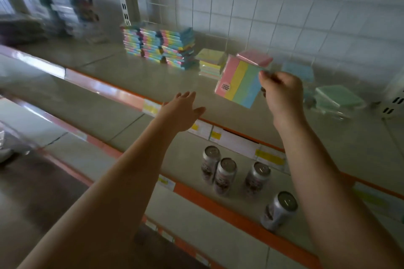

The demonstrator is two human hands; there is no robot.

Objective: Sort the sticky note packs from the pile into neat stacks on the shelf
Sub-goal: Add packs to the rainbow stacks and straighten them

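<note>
I see shiny metal cans (pixel 225 176). The striped pack (pixel 239 81) looks like paper in glossy wrap. The shelf (pixel 131 76) looks smooth and dull.

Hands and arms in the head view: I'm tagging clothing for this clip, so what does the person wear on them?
Nothing shows on either. The left hand and right hand are bare, without gloves, and no rings, watch or bracelets are visible. Both forearms are uncovered down to the frame's bottom edge, so no sleeve appears.

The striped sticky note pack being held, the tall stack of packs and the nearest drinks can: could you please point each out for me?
striped sticky note pack (pixel 239 82), head view, middle of its striped face.
tall stack of packs (pixel 159 47), head view, front side of the stack.
nearest drinks can (pixel 279 211), head view, upper side of the can.
</note>
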